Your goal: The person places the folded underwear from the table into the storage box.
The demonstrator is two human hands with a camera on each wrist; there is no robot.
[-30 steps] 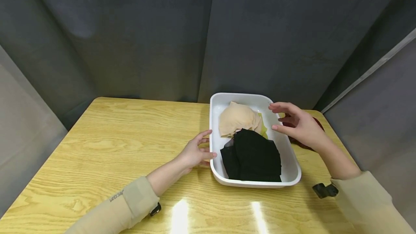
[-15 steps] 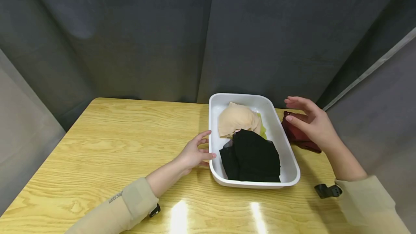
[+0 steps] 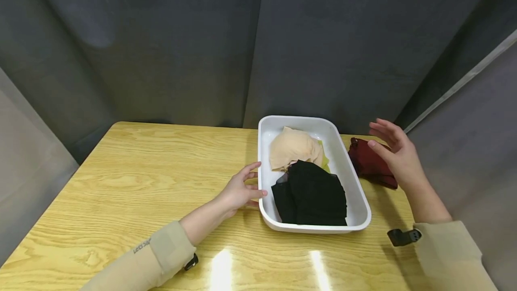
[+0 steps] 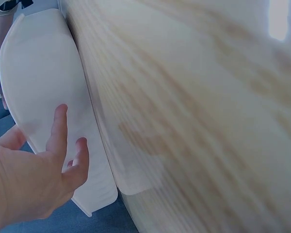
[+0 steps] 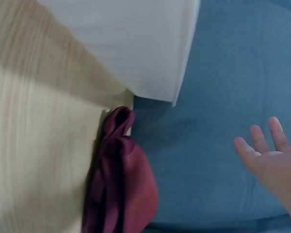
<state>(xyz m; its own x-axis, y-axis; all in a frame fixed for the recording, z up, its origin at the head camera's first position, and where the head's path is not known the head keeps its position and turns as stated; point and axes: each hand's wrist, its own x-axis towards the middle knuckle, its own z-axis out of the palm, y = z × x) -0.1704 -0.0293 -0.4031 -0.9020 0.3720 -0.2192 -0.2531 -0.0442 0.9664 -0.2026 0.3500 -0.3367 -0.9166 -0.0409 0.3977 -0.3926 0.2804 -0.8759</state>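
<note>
A white plastic tub [image 3: 365,196] sits on the table, holding a folded black cloth [image 3: 321,196] in front and a crumpled beige cloth [image 3: 295,147] behind it. A bit of yellow-green cloth [image 3: 325,161] peeks out beside the beige one. My left hand [image 3: 238,191] is at the tub's left side, thumb at the rim and fingers spread along the outer wall, as the left wrist view shows. To the right of the tub lies a folded dark red cloth [image 3: 369,160]. Over its right part hovers my right hand [image 3: 397,156], fingers spread and holding nothing; it partly hides that cloth.
The wooden table [image 3: 161,169] extends well to the left of the tub. Its back edge meets a dark grey curtain [image 3: 181,57], and another grey panel [image 3: 476,147] closes the right side. Black straps [image 3: 404,237] show at both cuffs.
My right hand has moved right, away from the tub's right rim to over the right part of the dark red cloth, uncovering more of it. My left hand stays at the tub.
</note>
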